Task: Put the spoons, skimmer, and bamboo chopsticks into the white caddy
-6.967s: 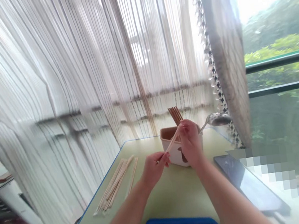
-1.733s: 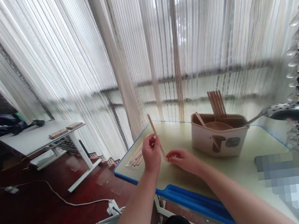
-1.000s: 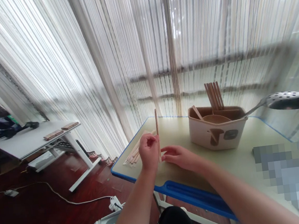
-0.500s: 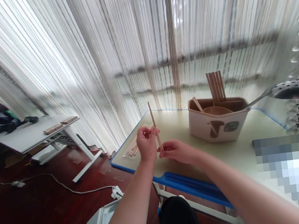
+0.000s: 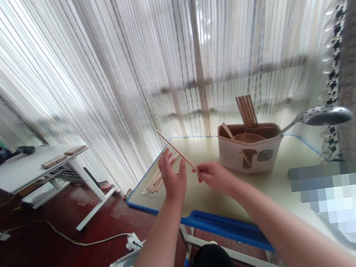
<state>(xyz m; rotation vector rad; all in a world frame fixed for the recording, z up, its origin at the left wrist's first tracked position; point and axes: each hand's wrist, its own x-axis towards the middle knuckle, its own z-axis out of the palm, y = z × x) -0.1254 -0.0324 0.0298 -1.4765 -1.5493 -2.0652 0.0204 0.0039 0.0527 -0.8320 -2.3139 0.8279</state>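
Note:
My right hand [image 5: 214,176] pinches the lower end of a slim wooden chopstick [image 5: 176,149], which slants up and to the left. Whether a second one lies along it I cannot tell. My left hand [image 5: 172,175] is open just left of the stick, fingers and thumb apart, the thumb close to it. Behind the left hand, a bundle of chopsticks [image 5: 153,184] lies at the table's left side, partly hidden, with what looks like clear wrapping at its near end. To the right stands a white and brown utensil holder [image 5: 233,161] on the table.
Several upright chopsticks [image 5: 246,112], a brown rounded utensil [image 5: 249,137] and a slotted metal skimmer [image 5: 325,115] stick out of the holder. The cream table [image 5: 205,195] has a blue edge tray [image 5: 225,227]. A white desk [image 5: 14,175] stands left; a cable [image 5: 81,243] crosses the floor.
My left hand has let go of the chopstick and spread its fingers. The stick has tilted from nearly upright to a leftward slant in my right hand. The view has shifted slightly.

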